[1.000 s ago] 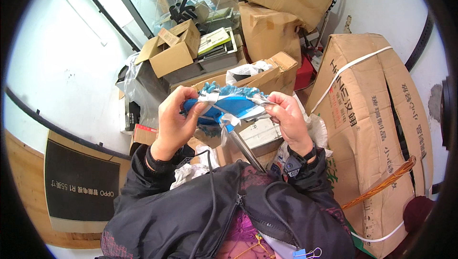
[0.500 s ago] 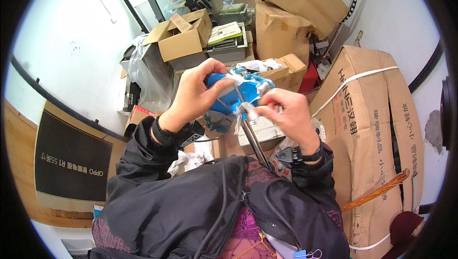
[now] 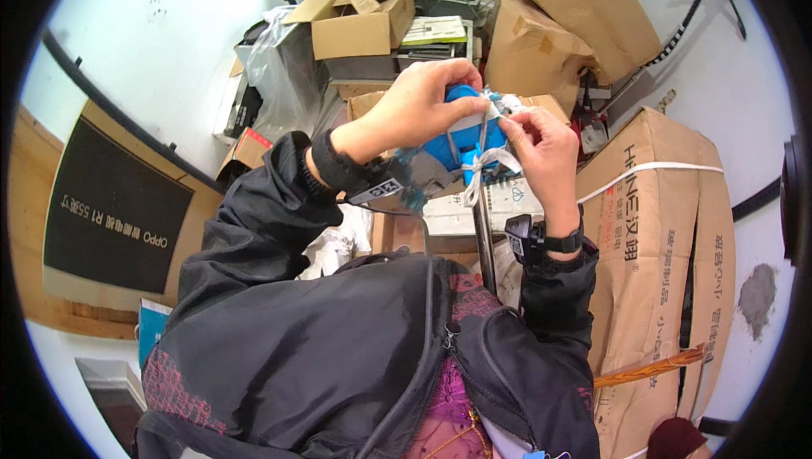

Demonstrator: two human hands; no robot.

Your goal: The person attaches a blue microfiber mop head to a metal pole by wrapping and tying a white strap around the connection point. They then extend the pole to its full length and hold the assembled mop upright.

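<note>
Top centre looks blocked to me: an open carton [image 3: 364,27] and taller brown cartons [image 3: 541,44] crowd the space beyond the left hand [image 3: 419,112]. Between it and the right hand [image 3: 548,153], the blue mop head [image 3: 467,141] fills the room, its dark pole [image 3: 484,243] running down between the forearms. On the right, a big carton [image 3: 664,214] walls off that side. The widest opening lies at upper left, before the white wall [image 3: 144,61], edged by a plastic bag [image 3: 283,78].
</note>
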